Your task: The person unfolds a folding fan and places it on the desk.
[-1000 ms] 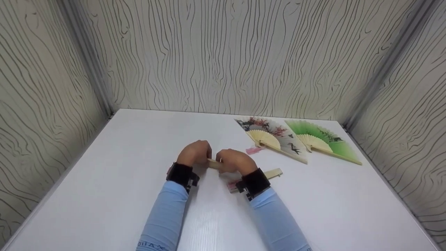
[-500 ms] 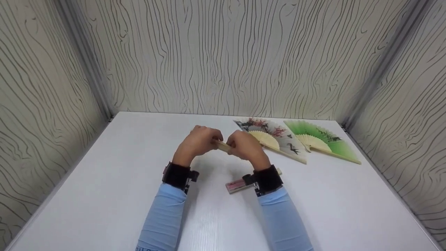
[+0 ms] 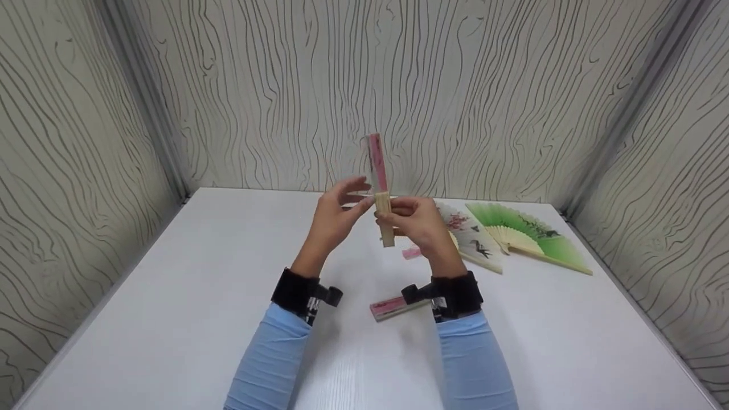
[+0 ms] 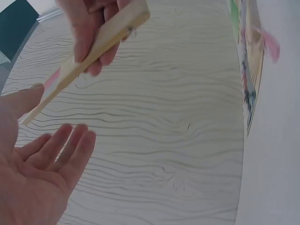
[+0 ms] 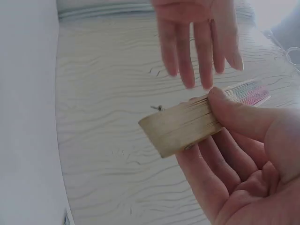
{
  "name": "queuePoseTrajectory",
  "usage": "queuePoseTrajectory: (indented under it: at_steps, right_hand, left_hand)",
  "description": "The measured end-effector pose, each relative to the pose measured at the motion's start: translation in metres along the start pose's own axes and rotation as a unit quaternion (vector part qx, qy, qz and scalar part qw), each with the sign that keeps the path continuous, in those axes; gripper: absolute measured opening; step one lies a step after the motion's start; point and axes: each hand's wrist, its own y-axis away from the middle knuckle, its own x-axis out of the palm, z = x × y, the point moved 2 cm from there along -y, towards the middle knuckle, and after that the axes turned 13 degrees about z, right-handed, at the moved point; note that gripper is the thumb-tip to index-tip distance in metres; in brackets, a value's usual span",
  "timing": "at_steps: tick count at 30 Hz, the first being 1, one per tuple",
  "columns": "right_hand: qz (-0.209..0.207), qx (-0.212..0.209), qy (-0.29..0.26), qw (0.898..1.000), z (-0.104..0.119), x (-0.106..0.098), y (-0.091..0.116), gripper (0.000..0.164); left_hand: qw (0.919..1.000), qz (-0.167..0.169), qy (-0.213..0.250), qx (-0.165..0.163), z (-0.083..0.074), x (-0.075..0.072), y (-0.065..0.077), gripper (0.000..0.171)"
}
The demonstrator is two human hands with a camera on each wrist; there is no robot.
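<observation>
My right hand [image 3: 424, 225] pinches a folded hand fan [image 3: 377, 165] between thumb and fingers and holds it nearly upright above the table. The fan's pale wooden sticks [image 5: 180, 125] are at the lower end; its folded pink-and-grey leaf is at the top. Just to the left is my left hand [image 3: 335, 219], fingers spread and nearly straight. Its thumb is close by the fan's side; whether it touches, I cannot tell. In the left wrist view the left palm [image 4: 35, 187] faces up beneath the fan. A second folded fan [image 3: 393, 307] lies on the table, partly hidden by the right wrist strap.
Two spread fans lie at the table's back right: a green one [image 3: 555, 247] and a grey-white one with red blossoms [image 3: 470, 230], partly behind the right hand. A pink tassel [image 3: 411, 253] lies near it. Wood-grain panels [image 3: 285, 85] enclose the white table [image 3: 188, 296].
Both hands have risen and moved away from me with the folded fan, which has swung upright. My left hand has let go and spread its fingers.
</observation>
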Motion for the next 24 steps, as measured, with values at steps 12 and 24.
queuePoseTrajectory:
  at_steps: [12, 24]
  right_hand:
    - [0.067, 0.015, 0.073, 0.995, 0.010, -0.002, 0.011, 0.031]
    - [0.065, -0.047, 0.024, 0.996, 0.011, -0.013, 0.013, 0.028]
  left_hand:
    - [0.9931, 0.063, 0.082, -0.054, -0.003, 0.006, 0.001, 0.021]
    - [0.9837, 0.031, 0.162, -0.071, -0.007, 0.006, 0.004, 0.023]
